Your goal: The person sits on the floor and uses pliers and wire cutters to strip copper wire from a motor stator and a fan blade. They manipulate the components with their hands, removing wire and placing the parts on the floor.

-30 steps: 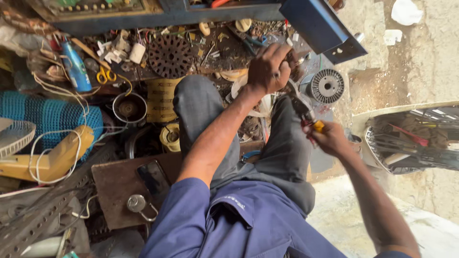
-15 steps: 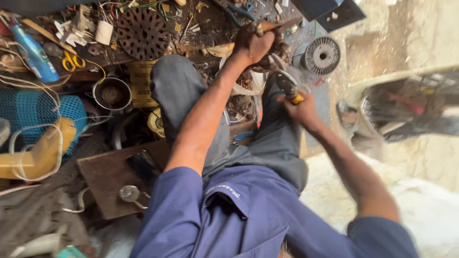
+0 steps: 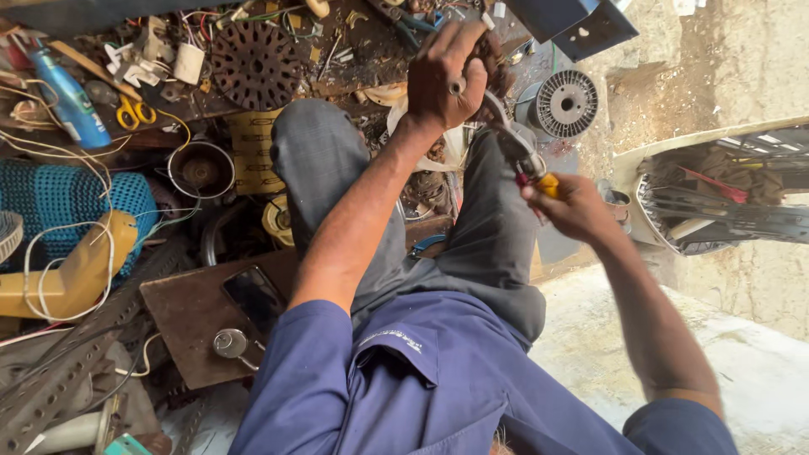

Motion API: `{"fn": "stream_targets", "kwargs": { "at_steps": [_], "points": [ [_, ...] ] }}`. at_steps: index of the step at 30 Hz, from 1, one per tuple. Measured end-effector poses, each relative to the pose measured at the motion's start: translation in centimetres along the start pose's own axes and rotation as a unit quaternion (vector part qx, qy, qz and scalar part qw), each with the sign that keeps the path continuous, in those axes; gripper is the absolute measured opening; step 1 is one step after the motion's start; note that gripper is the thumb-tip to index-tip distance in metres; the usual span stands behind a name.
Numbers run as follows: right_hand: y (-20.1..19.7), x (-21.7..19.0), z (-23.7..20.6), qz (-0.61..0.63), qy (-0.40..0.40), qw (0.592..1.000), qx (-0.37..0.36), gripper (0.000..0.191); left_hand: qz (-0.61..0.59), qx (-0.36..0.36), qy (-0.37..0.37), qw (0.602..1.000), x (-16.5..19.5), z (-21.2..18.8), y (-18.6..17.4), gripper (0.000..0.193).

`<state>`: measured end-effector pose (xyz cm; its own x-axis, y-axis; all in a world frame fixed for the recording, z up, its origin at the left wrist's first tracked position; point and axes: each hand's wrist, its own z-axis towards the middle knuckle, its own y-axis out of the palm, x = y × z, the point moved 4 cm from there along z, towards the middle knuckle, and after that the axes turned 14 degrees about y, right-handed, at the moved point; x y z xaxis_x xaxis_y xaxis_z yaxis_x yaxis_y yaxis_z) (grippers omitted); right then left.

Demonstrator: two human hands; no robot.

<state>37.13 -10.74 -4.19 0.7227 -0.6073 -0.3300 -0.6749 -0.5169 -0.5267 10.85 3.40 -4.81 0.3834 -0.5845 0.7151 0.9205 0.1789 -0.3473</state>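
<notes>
My left hand (image 3: 447, 80) is closed around a dark round motor part wound with copper wire (image 3: 495, 63), held up above my knees. My right hand (image 3: 573, 206) grips pliers (image 3: 524, 160) with red and yellow handles; their jaws reach up to the wire just below my left hand. I sit with grey-trousered legs bent, in a blue shirt. The far side of the wound part is hidden behind my left hand.
A round slotted metal disc (image 3: 255, 63) and a wire spool (image 3: 566, 103) lie ahead. A blue spray bottle (image 3: 72, 105), yellow scissors (image 3: 131, 112), a small pot (image 3: 200, 171), a phone (image 3: 253, 297) on a brown board and a fan guard (image 3: 725, 198) surround me.
The view has swung and both hands now sit higher in it. The left hand keeps its hold on the wound part while the pliers stay at the wire.
</notes>
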Motion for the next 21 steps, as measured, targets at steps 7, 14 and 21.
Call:
{"fn": "stream_targets", "kwargs": {
  "at_steps": [7, 14, 21],
  "points": [
    [1.4, -1.7, 0.4, 0.105, -0.242, 0.939, -0.219, 0.063, -0.454, -0.036, 0.021, 0.89, -1.1, -0.6, 1.7, 0.049],
    [7.3, 0.1, 7.2, 0.09, -0.189, 0.963, 0.171, 0.027, -0.07, -0.121, -0.099, 0.985, -4.5, -0.4, 3.9, 0.037],
    [4.7, -0.8, 4.1, 0.108, -0.321, 0.921, 0.191, 0.042, 0.034, 0.016, -0.031, 0.999, -2.5, -1.3, -0.6, 0.022]
  ]
}}
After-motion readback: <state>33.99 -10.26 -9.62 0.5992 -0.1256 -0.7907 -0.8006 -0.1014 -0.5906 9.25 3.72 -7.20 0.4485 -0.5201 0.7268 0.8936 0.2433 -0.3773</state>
